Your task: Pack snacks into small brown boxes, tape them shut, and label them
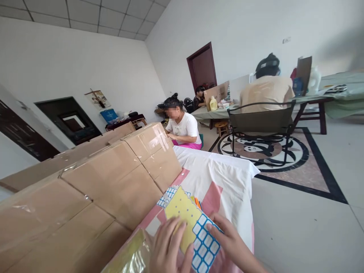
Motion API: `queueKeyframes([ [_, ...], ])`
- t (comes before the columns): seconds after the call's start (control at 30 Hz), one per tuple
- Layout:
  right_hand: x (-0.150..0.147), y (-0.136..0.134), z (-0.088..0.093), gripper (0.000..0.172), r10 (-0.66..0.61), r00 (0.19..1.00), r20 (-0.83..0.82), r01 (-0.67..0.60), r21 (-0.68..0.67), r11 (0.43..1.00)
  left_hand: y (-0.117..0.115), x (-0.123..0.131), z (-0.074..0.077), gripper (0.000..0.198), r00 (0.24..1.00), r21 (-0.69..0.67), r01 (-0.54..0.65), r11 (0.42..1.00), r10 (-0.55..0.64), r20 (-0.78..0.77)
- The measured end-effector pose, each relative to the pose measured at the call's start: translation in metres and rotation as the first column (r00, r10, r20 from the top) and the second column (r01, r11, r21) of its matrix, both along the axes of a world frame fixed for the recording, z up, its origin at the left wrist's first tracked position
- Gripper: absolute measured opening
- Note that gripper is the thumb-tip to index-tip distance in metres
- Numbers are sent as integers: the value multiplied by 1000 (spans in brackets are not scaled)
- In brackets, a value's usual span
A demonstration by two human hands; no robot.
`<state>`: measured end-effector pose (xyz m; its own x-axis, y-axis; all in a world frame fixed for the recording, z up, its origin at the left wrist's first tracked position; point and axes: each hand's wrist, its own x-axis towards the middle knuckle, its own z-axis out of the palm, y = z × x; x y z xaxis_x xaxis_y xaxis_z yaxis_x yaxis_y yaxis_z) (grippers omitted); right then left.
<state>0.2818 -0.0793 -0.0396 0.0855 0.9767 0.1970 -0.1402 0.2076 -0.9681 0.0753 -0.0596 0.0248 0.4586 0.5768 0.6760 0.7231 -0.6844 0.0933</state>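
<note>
A yellow notebook-like sheet with a wavy edge and small blue dots lies tilted over the cloth. My left hand rests on it, fingers stretched across its lower left part and thumb spread toward the label sheet. Overlapping its right side is a sheet of blue-bordered white labels. My right hand pinches that sheet's upper right edge, thumb on top, the other fingers partly hidden. Another blue-bordered label sheet shows behind the yellow one. Orange stick-like items peek out beside it.
Taped cardboard boxes form a wall along the left. A shiny gold-coloured package lies at lower left. The white and pink cloth ends at the right. A person in white sits beyond; another sits in a chair.
</note>
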Motion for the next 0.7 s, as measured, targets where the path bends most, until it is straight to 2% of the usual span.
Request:
queueKeyframes([
  [0.07, -12, -10, 9, 35, -27, 997, 73, 22, 81, 997, 4, 14, -6, 74, 996, 3, 65, 998, -64, -63],
  [0.13, -20, -18, 14, 31, -64, 992, 110, 47, 147, 988, 7, 23, -9, 78, 987, -24, 106, 994, -108, -116],
  [0.27, -27, -27, 14, 22, -159, 985, 72, 145, 170, 975, 4, 25, -10, 75, 986, -72, 74, 995, -84, -141],
  [0.43, -31, -28, 11, 24, -201, 976, 85, 189, 135, 973, -1, 21, -3, 52, 989, -29, 82, 996, -85, -124],
  [0.57, -36, -24, 17, 23, -171, 975, 140, 151, 146, 978, -2, 25, 7, 35, 997, -9, 67, 998, -68, -33],
  [0.7, -41, -19, 24, 22, -136, 977, 166, 98, 223, 970, -3, 24, 12, 29, 991, -28, 133, 991, -132, 33],
])
